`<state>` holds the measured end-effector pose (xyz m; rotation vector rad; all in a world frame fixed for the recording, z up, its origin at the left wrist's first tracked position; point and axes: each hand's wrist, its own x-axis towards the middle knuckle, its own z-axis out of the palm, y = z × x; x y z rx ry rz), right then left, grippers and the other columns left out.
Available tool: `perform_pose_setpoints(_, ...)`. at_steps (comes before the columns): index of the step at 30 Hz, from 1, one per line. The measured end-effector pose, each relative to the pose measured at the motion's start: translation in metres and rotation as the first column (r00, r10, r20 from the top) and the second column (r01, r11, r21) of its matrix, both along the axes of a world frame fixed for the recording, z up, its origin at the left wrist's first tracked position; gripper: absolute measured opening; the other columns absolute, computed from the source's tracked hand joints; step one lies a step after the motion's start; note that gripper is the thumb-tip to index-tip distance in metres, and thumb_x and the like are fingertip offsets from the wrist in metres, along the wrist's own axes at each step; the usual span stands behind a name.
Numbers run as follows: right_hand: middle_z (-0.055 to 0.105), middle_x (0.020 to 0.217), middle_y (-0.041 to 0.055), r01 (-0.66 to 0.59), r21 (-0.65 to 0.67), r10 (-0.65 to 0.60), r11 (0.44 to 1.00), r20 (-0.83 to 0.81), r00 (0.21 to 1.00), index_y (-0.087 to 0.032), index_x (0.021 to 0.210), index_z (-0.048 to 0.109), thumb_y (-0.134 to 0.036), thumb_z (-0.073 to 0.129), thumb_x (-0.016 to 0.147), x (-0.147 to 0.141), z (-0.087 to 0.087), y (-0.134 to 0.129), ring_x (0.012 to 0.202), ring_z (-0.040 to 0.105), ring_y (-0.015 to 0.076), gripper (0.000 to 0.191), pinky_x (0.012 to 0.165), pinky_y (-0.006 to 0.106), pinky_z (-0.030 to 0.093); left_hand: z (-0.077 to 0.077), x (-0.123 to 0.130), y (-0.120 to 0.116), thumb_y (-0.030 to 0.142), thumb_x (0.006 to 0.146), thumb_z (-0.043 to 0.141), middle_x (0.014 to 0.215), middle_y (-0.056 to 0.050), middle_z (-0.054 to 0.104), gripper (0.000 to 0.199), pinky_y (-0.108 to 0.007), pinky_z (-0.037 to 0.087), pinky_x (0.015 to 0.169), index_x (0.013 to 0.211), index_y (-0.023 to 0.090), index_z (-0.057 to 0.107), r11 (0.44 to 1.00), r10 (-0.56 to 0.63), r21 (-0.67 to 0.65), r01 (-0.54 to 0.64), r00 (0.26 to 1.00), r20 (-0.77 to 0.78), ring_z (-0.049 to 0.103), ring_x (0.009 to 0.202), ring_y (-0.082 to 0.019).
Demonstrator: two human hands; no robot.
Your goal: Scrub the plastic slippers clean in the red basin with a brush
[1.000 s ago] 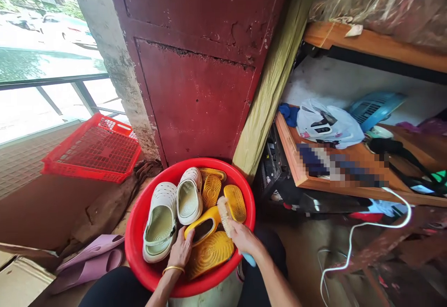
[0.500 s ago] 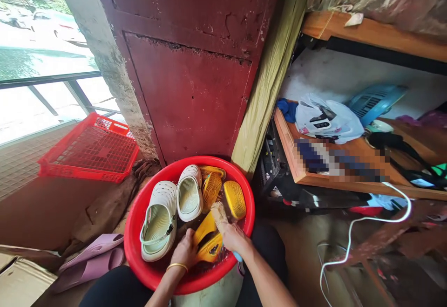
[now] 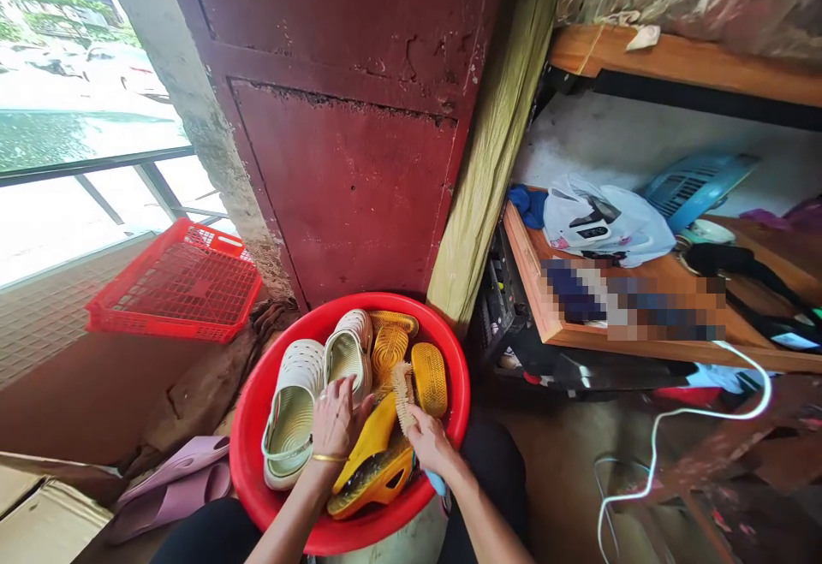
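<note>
Head: brush (image 3: 403, 394) in R hand (image 3: 430, 440), L hand (image 3: 336, 418) o/clog (image 3: 345, 357).

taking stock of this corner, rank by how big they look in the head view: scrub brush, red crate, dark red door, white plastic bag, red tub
1. dark red door
2. red tub
3. red crate
4. white plastic bag
5. scrub brush, partly hidden by the right hand

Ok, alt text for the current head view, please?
A right hand grips a bristle brush over yellow slippers in a red basin, the left hand open near pale clogs. Pink slides lie to the left, a cluttered wooden shelf to the right.
</note>
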<state>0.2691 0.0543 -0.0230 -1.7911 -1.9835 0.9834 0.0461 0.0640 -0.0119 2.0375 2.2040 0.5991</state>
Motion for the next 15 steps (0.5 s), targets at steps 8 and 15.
perform_pose_setpoints(8,0.077,0.123,0.019,0.021,-0.043,-0.015,0.999,0.139,0.99,-0.015,0.134,0.07,-0.01,0.048,0.093,-0.014,-0.002,0.0,0.123,0.07,0.0301,0.047,0.106,0.039,0.048,-0.004,-0.002,0.022,0.029,0.092,0.054,0.144,-0.022,0.067,0.046,-0.05,0.05,0.109,0.135,0.015,0.063,0.996,0.032,-0.092,-0.018,0.988,0.15,0.063,0.134,-0.034)
perform_pose_setpoints(15,0.08,0.109,0.0128,0.068,-0.094,-0.067,0.993,0.015,0.998,-0.02,0.126,0.072,-0.017,0.05,0.094,-0.012,-0.006,0.006,0.106,0.075,0.0248,0.039,0.093,0.03,0.053,-0.003,-0.034,-0.056,0.061,0.079,0.07,0.136,-0.013,0.074,0.071,-0.045,0.053,0.11,0.136,0.019,0.066,0.994,-0.091,0.02,0.106,0.721,0.686,0.068,0.126,-0.035)
